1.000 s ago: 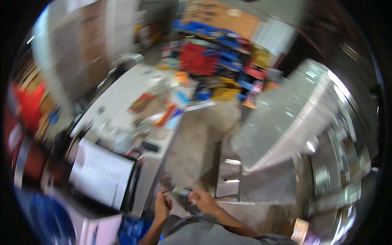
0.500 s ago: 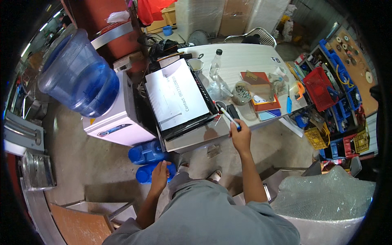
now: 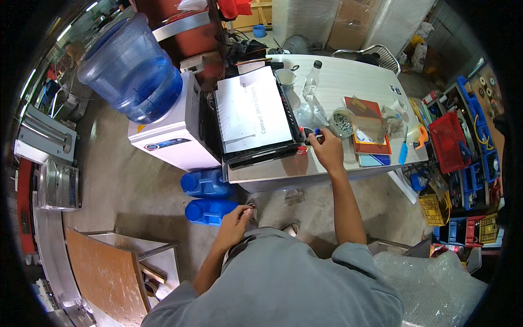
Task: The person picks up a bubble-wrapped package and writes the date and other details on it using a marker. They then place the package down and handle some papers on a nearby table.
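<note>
My right hand is closed at the near edge of the pale table. A blue bit of a marker shows at its fingertips, beside a small cup partly hidden by the hand. To the left, a black paper tray bears white printed sheets. Just right of the fingers is a tub of small metal pieces, with a clear bottle behind. My left hand hangs low in front of my body, fingers loosely bent, nothing visible in it, near two blue jugs.
A water dispenser with a large blue bottle stands left of the table. Notebooks, a blue-handled tool and an orange-handled item lie at the right. Beyond are bins; bubble-wrapped goods sit near right.
My right hand has brought the marker from in front of the table edge to the cup beside the tray. My left hand's fingers have bent in more. The view has shifted.
</note>
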Demonstrator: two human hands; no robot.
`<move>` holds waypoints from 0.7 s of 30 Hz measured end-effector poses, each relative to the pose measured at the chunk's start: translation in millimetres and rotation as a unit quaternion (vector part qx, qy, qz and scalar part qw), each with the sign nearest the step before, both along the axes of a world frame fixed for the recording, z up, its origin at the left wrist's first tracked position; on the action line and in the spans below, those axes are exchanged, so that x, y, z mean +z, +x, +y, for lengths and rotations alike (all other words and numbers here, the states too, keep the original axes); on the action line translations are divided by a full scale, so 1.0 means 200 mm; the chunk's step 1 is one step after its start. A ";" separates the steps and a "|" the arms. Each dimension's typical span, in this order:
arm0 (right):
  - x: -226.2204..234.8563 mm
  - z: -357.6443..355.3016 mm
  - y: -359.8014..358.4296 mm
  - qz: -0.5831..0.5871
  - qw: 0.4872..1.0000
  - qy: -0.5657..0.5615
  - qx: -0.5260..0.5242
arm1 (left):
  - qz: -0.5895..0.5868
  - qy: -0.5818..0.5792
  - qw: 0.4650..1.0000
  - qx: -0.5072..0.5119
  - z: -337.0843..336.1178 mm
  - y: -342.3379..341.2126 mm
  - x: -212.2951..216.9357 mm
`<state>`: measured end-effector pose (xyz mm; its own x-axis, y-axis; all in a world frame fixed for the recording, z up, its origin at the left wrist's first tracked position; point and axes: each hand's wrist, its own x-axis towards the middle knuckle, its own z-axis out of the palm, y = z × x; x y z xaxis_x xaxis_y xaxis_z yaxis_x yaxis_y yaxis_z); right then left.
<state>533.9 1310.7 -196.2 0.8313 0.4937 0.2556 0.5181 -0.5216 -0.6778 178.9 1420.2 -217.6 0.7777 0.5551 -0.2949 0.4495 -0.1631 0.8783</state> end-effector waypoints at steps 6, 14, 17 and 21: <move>0.12 0.08 -0.10 0.064 0.996 0.060 -0.015 | -0.007 0.007 1.000 -0.016 0.15 0.05 0.09; 0.13 0.32 -0.26 0.189 0.974 0.100 0.077 | 0.006 0.038 0.998 -0.057 0.26 0.09 -0.07; 0.12 0.48 -0.17 0.095 0.993 0.017 0.074 | -0.014 0.048 0.991 -0.120 0.30 0.14 -0.06; 0.15 0.61 -0.17 0.081 0.990 -0.098 0.061 | 0.006 0.069 0.987 -0.142 0.36 0.20 -0.03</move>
